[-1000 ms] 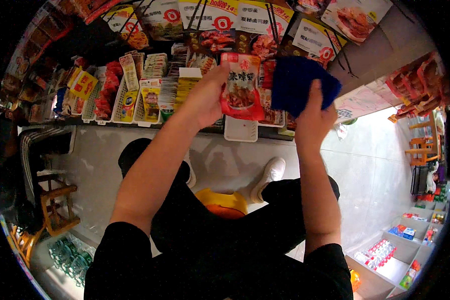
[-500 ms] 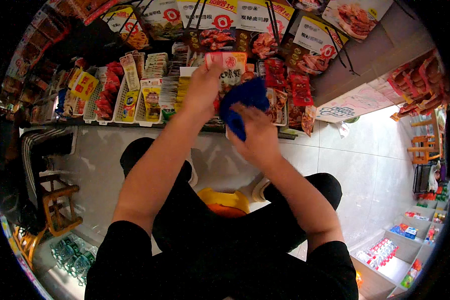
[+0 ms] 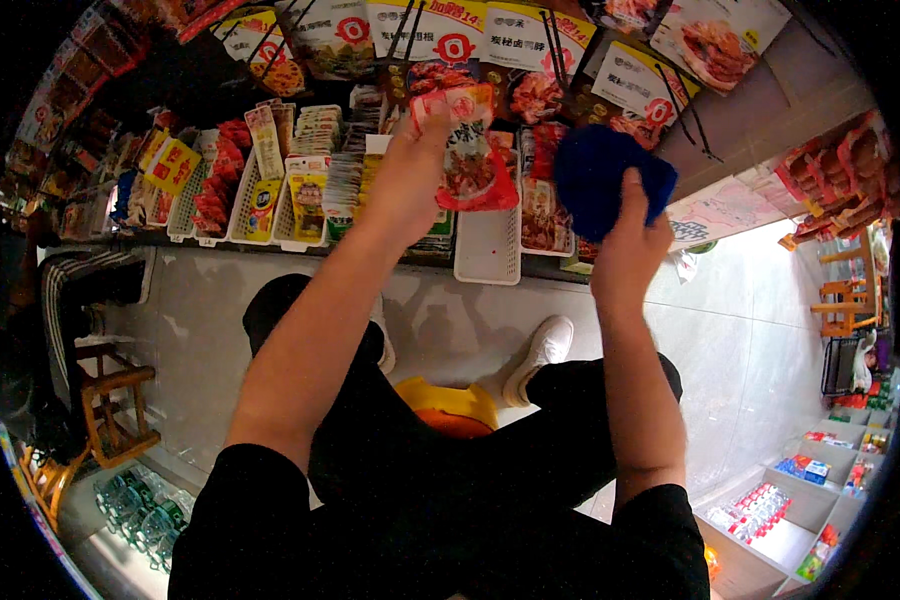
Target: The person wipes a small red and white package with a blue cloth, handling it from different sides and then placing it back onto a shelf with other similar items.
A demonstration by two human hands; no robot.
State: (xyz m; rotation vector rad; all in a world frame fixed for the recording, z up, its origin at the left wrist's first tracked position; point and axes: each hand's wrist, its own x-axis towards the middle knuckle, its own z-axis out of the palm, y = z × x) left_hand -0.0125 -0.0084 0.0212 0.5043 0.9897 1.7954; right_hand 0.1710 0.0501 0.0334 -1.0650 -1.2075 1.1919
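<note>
My left hand (image 3: 417,170) is closed on the top edge of a red snack packet (image 3: 475,172), which hangs with its printed front toward me. Below it, a narrow white basket (image 3: 488,255) juts over the shelf's front edge, its bottom showing. Off to the right, my right hand (image 3: 632,240) grips a blue cloth (image 3: 605,178), with the thumb pressed on it. The cloth is apart from the packet and covers part of the packets behind it. Beside the white basket is another basket of reddish packets (image 3: 545,215).
White baskets of snack packets (image 3: 308,205) line the shelf to the left. Large printed food bags (image 3: 425,45) stand behind. Between my feet is a yellow stool (image 3: 450,400). A wooden stool (image 3: 115,405) and bottled water (image 3: 145,515) are at left; a compartmented shelf (image 3: 810,515) is at lower right.
My right hand has moved the blue cloth right, off the red packet. The packet's lower part and the white basket beneath have come into view. The left hand stays nearly in place.
</note>
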